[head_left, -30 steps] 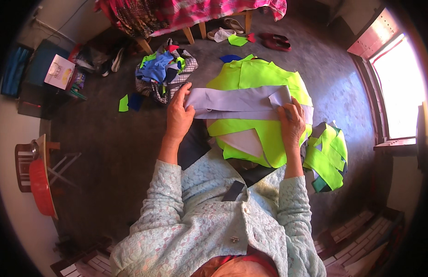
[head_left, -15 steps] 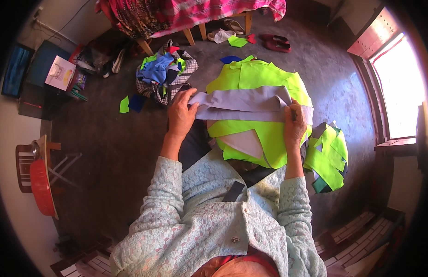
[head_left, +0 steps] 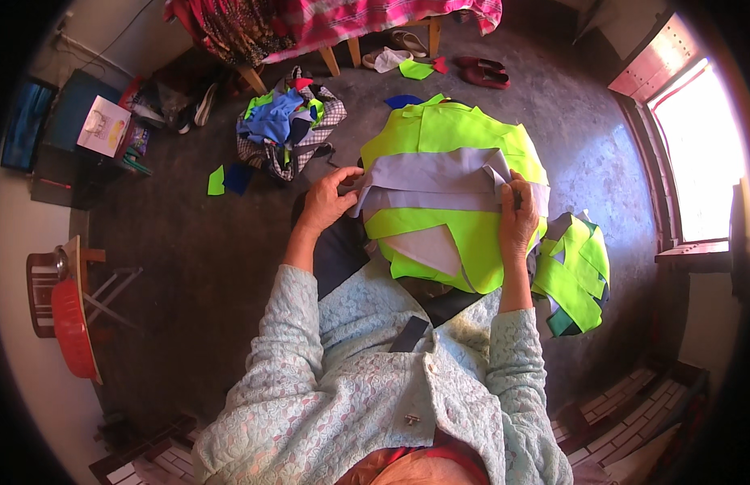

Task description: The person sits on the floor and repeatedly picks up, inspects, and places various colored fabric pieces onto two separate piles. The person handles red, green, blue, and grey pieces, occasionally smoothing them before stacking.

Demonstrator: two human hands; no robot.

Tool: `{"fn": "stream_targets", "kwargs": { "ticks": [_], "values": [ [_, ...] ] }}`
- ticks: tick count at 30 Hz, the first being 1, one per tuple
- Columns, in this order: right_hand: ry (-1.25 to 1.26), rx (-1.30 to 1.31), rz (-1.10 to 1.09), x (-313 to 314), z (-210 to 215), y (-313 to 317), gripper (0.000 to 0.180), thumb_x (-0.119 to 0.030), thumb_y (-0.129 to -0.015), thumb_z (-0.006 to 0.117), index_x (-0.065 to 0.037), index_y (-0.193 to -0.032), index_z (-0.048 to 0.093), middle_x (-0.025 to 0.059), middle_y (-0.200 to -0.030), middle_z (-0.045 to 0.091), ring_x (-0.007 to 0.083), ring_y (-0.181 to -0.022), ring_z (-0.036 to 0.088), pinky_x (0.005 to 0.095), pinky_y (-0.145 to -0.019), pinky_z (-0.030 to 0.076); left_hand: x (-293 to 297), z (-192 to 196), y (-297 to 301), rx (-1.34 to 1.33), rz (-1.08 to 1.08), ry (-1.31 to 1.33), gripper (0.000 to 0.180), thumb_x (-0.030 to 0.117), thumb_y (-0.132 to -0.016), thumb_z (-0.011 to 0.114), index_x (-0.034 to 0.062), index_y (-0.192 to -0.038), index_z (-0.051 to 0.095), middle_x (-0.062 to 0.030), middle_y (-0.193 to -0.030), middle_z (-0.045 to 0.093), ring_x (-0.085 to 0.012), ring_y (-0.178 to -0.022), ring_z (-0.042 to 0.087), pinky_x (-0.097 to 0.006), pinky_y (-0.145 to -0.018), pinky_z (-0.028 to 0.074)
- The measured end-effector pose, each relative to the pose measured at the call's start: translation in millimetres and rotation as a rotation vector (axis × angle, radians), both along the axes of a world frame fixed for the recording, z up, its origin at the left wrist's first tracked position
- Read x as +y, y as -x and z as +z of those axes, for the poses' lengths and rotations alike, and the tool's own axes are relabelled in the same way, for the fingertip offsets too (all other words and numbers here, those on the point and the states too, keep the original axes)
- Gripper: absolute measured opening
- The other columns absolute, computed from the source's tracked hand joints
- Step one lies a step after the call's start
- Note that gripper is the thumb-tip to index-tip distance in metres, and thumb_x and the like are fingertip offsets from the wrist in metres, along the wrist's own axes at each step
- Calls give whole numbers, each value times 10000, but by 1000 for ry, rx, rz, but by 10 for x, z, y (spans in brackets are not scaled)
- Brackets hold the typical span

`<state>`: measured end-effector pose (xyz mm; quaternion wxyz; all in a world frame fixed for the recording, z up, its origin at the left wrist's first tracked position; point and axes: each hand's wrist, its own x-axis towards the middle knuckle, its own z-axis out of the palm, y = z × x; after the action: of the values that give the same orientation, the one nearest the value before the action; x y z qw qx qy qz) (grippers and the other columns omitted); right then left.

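A long grey fabric strip [head_left: 431, 174], with a loose fold along it, lies across a heap of neon yellow-green fabric pieces [head_left: 460, 129] in front of my lap. My left hand [head_left: 330, 200] has its thumb and fingers at the strip's left end, pinching the edge. At the other end, my right hand [head_left: 517, 217] grips the strip with bent fingers, its palm side partly hidden. Below the strip, a pale triangular patch [head_left: 427, 249] shows among the yellow-green layers.
Right of the heap lies a smaller pile of yellow-green and dark green pieces [head_left: 573, 275]. A checked bag [head_left: 330, 113] of mixed scraps stands ahead on the left. Dark red shoes [head_left: 482, 74] and a pink-draped piece of furniture [head_left: 375, 31] are at the far side.
My left hand has moved a little to the right, and the strip's left end has come in and down with it. My right hand stays nearly still.
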<state>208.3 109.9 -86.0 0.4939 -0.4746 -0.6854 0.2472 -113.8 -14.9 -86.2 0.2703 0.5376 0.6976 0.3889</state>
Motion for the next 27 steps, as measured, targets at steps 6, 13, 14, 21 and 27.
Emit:
{"fn": "stream_targets", "kwargs": {
  "ticks": [6,13,14,21,27],
  "values": [
    [37,63,8,1,-20,11,139,-181,-929,623,-52,-945,577,101,-1131,667,162,-882,609,288,-773,478,58,8,64,-86,-63,172,355,131,-839,663,10,-1169,611,-77,-1092,682,-159,-950,648,-306,-841,512],
    [95,167,30,-10,-17,-4,138,-166,-951,603,-36,-985,572,101,-1155,665,137,-956,599,279,-853,473,79,-50,-57,133,83,85,271,311,-835,697,114,-1021,684,-49,-904,718,-203,-799,688,-333,-696,517],
    [89,174,35,-1,-37,-11,139,-164,-952,601,-34,-990,572,103,-1153,665,138,-963,599,279,-859,472,84,-53,-80,190,119,84,256,344,-826,702,143,-984,696,-46,-870,719,-226,-770,693,-347,-663,516],
    [67,170,45,10,-55,-17,146,-164,-954,600,-29,-1003,575,111,-1146,666,145,-977,602,285,-875,471,69,-73,-116,241,183,35,244,356,-844,687,134,-947,688,-55,-833,712,-248,-740,686,-361,-625,508],
    [80,139,30,16,-64,-32,146,-167,-954,601,-27,-993,580,118,-1137,666,153,-981,601,296,-878,469,54,21,-181,78,139,-117,367,406,-849,700,63,-978,676,-64,-819,704,-169,-751,672,-286,-681,500]
  ]
}}
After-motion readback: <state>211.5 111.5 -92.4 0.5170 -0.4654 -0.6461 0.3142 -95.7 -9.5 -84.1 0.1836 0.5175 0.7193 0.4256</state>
